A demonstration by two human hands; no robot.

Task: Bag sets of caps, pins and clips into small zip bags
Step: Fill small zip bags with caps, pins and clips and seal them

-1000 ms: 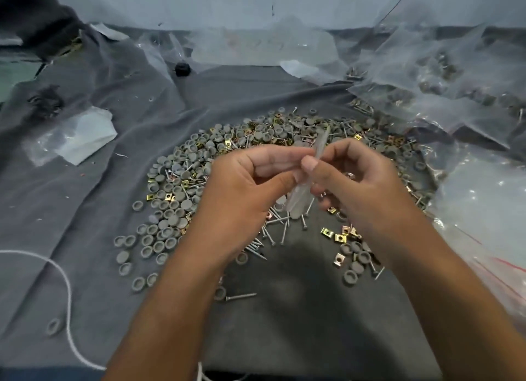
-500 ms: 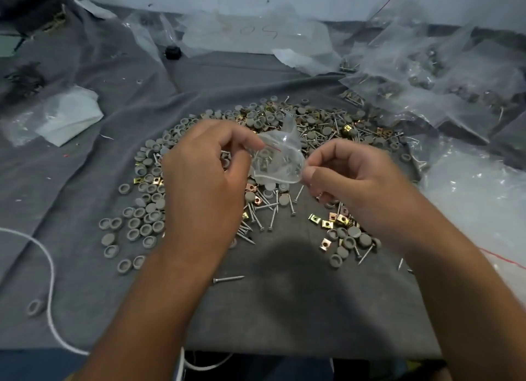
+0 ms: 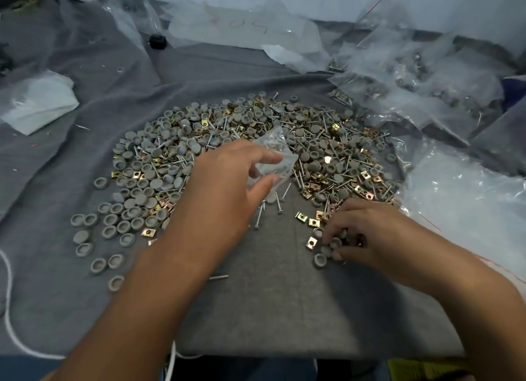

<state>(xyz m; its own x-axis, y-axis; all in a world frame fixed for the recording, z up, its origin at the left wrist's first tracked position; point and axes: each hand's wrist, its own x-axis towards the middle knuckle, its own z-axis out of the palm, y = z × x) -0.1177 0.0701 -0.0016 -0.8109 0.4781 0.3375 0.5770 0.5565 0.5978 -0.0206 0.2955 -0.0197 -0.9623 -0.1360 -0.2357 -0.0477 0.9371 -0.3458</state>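
A grey cloth fills the frame, its near edge running along the bottom; bare cloth is seen at lower centre, hemmed by a heap of caps, pins and clips across the middle. The zip bag, earlier held by 2 hands, is now pinched between thumb and fingers of the left hand alone at centre. The right hand, lowered to lower right, is curled over loose caps.

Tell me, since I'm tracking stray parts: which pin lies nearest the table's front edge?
The lone pin lying flat beside the left forearm, apart from the pile. The other loose pins sit farther back, below the zip bag that the left hand holds.
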